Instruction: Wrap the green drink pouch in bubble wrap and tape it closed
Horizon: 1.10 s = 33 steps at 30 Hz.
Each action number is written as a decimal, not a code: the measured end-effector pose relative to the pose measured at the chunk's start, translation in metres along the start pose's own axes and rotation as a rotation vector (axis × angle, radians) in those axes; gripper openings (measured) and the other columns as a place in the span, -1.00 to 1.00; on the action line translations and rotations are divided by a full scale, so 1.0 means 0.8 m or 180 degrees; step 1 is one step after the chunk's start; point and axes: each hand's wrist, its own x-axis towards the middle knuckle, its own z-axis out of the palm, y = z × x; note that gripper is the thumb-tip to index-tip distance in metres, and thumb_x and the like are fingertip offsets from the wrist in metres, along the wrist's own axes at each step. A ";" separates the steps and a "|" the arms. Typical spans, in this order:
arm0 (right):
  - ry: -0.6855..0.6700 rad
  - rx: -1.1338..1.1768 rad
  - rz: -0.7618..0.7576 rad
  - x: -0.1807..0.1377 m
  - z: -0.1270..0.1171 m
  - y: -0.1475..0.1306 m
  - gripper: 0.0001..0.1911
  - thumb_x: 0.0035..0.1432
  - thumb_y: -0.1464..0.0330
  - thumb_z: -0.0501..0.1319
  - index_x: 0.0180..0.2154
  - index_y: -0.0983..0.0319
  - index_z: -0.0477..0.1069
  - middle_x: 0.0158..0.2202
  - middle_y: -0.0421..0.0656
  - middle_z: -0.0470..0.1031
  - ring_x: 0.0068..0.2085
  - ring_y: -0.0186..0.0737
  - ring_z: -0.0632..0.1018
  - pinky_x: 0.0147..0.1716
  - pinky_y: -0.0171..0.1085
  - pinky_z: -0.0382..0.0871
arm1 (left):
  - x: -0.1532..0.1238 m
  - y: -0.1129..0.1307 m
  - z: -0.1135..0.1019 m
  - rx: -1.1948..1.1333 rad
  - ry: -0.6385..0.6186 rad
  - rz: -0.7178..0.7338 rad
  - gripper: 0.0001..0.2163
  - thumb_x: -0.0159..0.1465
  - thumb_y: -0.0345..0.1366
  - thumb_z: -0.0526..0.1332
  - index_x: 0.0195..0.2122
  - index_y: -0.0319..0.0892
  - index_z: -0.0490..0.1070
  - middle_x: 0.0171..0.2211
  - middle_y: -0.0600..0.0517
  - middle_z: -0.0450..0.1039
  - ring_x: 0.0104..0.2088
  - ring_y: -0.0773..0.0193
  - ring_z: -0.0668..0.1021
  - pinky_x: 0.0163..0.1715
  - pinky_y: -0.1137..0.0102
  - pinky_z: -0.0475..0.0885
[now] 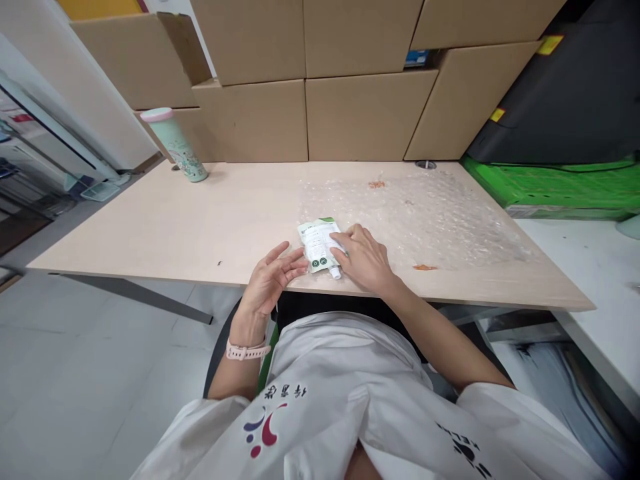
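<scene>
A white pouch with green markings and printed text lies near the table's front edge. A small white cap-like piece sticks out at its lower right; whether it belongs to the pouch I cannot tell. My right hand has its thumb and forefinger bent onto the pouch's right side, gripping it there. Close by the left edge of the pouch, my left hand is turned palm up, fingers apart and holding nothing. A sheet of bubble wrap is spread flat over the table's right half, reaching toward the pouch.
Cardboard boxes are stacked along the back of the wooden table. A mint tumbler with a pink lid stands at the back left. On the right are a green crate, a dark bin and a white side table.
</scene>
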 end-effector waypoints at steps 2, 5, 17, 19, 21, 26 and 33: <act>0.0203 -0.0171 -0.0273 -0.010 0.003 0.001 -0.68 0.33 0.33 0.17 0.07 0.16 0.53 0.20 0.05 0.39 0.14 0.12 0.40 0.02 0.02 0.41 | 0.001 0.001 0.005 -0.0009 -0.0008 -0.0001 -0.45 0.12 -0.48 0.35 0.15 -0.37 0.30 -0.04 -0.24 0.61 -0.22 0.21 0.68 -0.03 0.28 0.55; 0.0226 0.0142 -0.0703 -0.025 0.010 0.009 -0.67 0.39 0.41 0.05 0.01 0.18 0.55 0.05 0.00 0.51 0.04 0.00 0.45 0.01 -0.06 0.43 | 0.001 -0.001 0.010 -0.0108 0.0050 0.0148 -0.51 0.13 -0.47 0.34 0.12 -0.35 0.36 -0.09 -0.19 0.64 -0.06 0.19 0.65 0.13 0.28 0.46; 0.0242 0.0771 -0.0968 -0.061 0.008 0.007 -0.49 0.43 0.14 0.06 0.27 0.25 0.26 0.11 0.05 0.53 0.11 0.04 0.51 0.13 0.03 0.38 | -0.010 -0.017 0.027 -0.0306 -0.0147 0.0127 -0.60 0.20 -0.36 0.27 0.09 -0.24 0.38 0.05 -0.19 0.55 0.10 0.07 0.58 0.18 0.11 0.46; 0.0315 0.0963 -0.0759 -0.065 0.008 0.007 -0.40 0.39 0.07 0.09 0.31 0.24 0.18 0.17 0.09 0.48 0.15 0.08 0.51 0.12 0.05 0.40 | -0.012 -0.026 0.046 0.0090 -0.0447 0.0534 -0.56 0.24 -0.33 0.28 0.16 -0.10 0.35 0.15 -0.12 0.51 0.23 0.06 0.49 0.25 0.10 0.39; 0.0348 0.1239 -0.0599 -0.071 0.007 0.011 -0.37 0.38 0.06 0.10 0.32 0.22 0.12 0.21 0.12 0.44 0.15 0.09 0.52 0.08 0.04 0.43 | -0.010 -0.037 0.068 0.0691 -0.0879 0.1032 -0.52 0.28 -0.30 0.28 0.23 0.01 0.30 0.26 -0.06 0.41 0.33 0.06 0.39 0.30 0.09 0.32; 0.0217 0.1634 -0.0240 -0.082 -0.006 0.043 -0.61 0.34 0.25 0.08 0.13 0.24 0.24 -0.05 0.06 0.57 -0.14 -0.02 0.61 -0.20 -0.11 0.48 | 0.013 -0.074 0.113 0.2527 -0.1426 0.2299 -0.51 0.37 -0.31 0.15 0.32 -0.21 0.21 0.22 -0.23 0.36 0.24 0.05 0.40 0.25 0.09 0.35; 0.0385 0.0494 -0.0078 -0.096 -0.034 0.088 -0.78 0.28 0.40 0.03 -0.36 0.18 0.41 -0.19 -0.01 0.56 -0.08 0.00 0.54 -0.07 -0.06 0.38 | 0.047 -0.126 0.145 0.3690 -0.1492 0.2854 -0.66 0.40 -0.46 0.04 0.18 -0.32 0.32 -0.05 -0.20 0.51 0.04 0.09 0.45 0.05 0.20 0.48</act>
